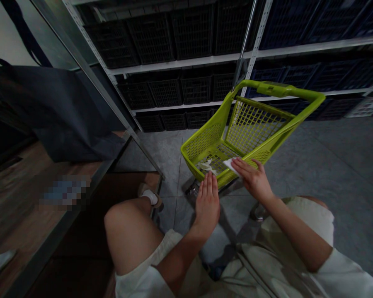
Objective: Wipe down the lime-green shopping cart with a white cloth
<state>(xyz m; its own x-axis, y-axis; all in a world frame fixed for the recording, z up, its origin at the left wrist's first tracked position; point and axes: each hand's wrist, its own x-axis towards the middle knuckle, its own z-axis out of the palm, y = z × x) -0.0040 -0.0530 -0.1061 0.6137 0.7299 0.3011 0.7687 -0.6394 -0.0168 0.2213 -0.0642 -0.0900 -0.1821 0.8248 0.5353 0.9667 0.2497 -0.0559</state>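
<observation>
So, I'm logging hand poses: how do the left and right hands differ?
The left hand points forward, while the right hand angles leftward. The right hand's fingers overlap a flat white sheet; the left hand's fingertips are near crumpled white scraps inside the green cart. Both hands have fingers extended.

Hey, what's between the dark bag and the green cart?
In the head view, a metal post and grey floor show between the bag and cart.

left hand (207,203), right hand (252,179) outstretched
</observation>
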